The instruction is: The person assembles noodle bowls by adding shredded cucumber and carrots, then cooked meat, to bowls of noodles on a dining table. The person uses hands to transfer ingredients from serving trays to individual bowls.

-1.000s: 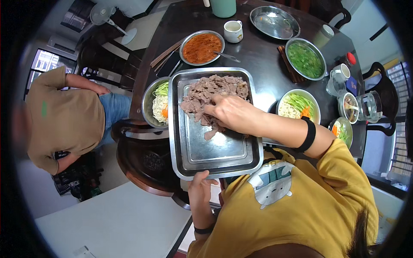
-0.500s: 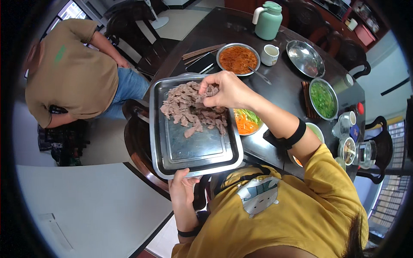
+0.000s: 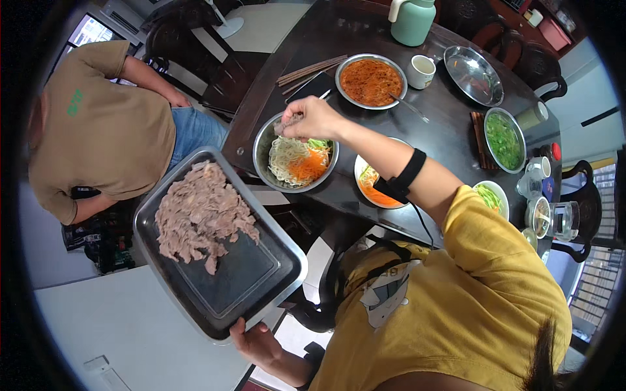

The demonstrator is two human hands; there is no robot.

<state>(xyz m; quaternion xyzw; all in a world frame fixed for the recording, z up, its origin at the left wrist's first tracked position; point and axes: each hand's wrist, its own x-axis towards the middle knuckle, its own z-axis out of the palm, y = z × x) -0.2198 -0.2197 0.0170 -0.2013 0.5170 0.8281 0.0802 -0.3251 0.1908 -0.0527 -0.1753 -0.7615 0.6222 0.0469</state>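
My left hand (image 3: pixel 262 344) grips the near corner of a metal tray (image 3: pixel 261 287) and holds it off the table to my left. Sliced cooked meat (image 3: pixel 202 218) lies piled on the tray's far half. My right hand (image 3: pixel 314 118) hovers over a metal bowl (image 3: pixel 262 150) of noodles, shredded carrot and greens, with its fingers pinched on a few slices of meat (image 3: pixel 287 124). A black band (image 3: pixel 403 177) wraps my right forearm.
A person in a brown shirt (image 3: pixel 98 124) bends at the left. The dark table (image 3: pixel 450 130) holds a red sauce bowl (image 3: pixel 370 81), green jug (image 3: pixel 412 21), white cup (image 3: pixel 421 70), chopsticks (image 3: pixel 312 69), several vegetable bowls (image 3: pixel 504 140) and an empty metal dish (image 3: pixel 473 75).
The tray has swung left, away from the table. My right hand has lifted slices off the tray and carried them over the noodle bowl.
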